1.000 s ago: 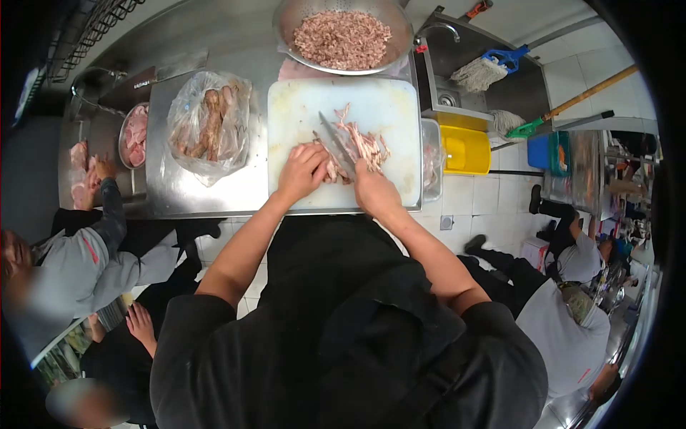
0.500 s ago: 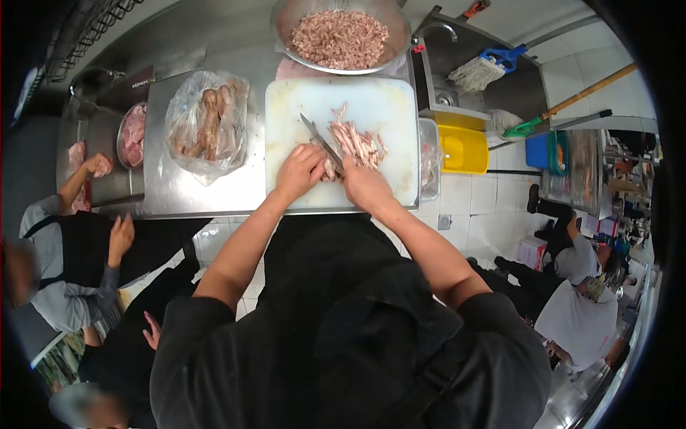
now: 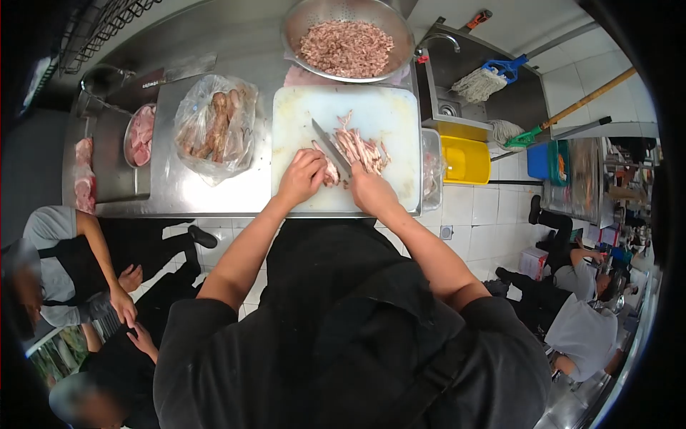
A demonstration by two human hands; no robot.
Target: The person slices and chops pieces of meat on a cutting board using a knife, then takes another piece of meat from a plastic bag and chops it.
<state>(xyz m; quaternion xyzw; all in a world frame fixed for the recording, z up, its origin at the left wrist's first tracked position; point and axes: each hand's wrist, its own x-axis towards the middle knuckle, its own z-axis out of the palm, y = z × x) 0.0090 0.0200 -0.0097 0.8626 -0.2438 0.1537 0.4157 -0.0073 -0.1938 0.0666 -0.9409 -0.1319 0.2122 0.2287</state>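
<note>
In my right hand [image 3: 373, 191] is the handle of a kitchen knife [image 3: 330, 146], its blade pointing up and to the left over a white cutting board [image 3: 293, 118]. Curled fingers of my left hand [image 3: 302, 176] press on a piece of meat [image 3: 331, 173] beside the blade. Against the blade's right side lies a loose pile of thin meat strips [image 3: 363, 150]. A few small scraps sit between my hands on the board.
Behind the board stands a metal colander [image 3: 291, 36] of diced meat [image 3: 346, 48]. To the left are a plastic bag [image 3: 189, 154] of brown meat pieces and a sink with a bowl of meat [image 3: 143, 136]. A yellow bin [image 3: 468, 161] stands right. Co-workers' hands [image 3: 125, 304] are at lower left.
The blade has moved slightly right, away from the piece under my left hand, uncovering more of that meat. A co-worker's hand has left the sink area at left. The whole view has shifted slightly.
</note>
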